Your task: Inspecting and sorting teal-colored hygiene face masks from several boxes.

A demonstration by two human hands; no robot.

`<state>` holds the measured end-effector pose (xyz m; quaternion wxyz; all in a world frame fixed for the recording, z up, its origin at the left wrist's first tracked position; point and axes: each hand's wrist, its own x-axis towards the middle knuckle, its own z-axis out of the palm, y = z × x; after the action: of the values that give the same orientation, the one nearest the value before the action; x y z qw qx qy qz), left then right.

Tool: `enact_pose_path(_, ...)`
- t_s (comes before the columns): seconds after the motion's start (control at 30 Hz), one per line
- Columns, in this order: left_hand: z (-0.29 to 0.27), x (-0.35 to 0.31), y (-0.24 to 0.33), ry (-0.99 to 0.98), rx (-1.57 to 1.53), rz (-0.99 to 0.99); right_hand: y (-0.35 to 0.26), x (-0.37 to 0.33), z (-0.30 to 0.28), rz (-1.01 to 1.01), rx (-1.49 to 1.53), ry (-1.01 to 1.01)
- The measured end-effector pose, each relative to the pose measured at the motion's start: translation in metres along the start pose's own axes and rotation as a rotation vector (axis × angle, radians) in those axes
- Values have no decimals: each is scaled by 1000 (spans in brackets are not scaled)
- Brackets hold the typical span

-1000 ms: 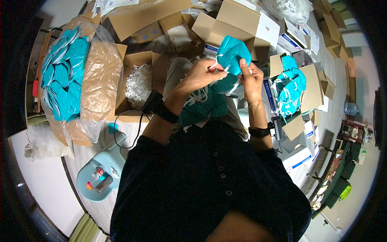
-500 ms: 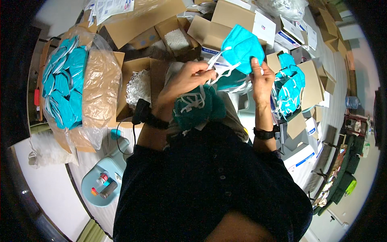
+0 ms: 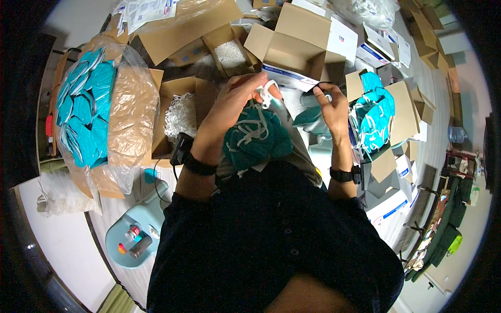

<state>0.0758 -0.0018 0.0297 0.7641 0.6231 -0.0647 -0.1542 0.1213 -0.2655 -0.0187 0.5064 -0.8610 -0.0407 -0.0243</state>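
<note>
My left hand is closed on a bunched white elastic strap, above my lap. At its right, my right hand has its thumb and fingers bent together at the upper edge of a teal face mask, whose pale grey inner side shows. Part of that mask is hidden by the fingers. Beneath my left hand a pile of teal face masks with white straps lies on my lap.
Left stand a plastic-lined carton of teal masks and a box of white straps. An open carton stands ahead. Another box holds strapped masks at right. A light-blue stool carries bottles.
The raised teal mask has come down from in front of the far carton and turned, showing its grey inside. My left hand has lifted slightly, and the strap is now bunched at its fingers.
</note>
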Motion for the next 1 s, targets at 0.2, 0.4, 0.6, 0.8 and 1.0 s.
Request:
enact_pose_path(0.2,10,-4,6,-1,-93,-220,-79,-17,22,-142,358,-394)
enact_pose_path(0.4,7,-9,4,-66,65,-205,-89,-18,40,-140,392,-622)
enact_pose_path(0.6,9,-14,12,-176,147,-237,-64,-20,41,-311,124,-588)
enact_pose_path(0.8,12,-14,-11,-99,148,-221,-47,-14,36,131,517,-177)
enact_pose_path(1.0,32,-8,-11,-57,69,-189,-41,-18,40,45,447,-362)
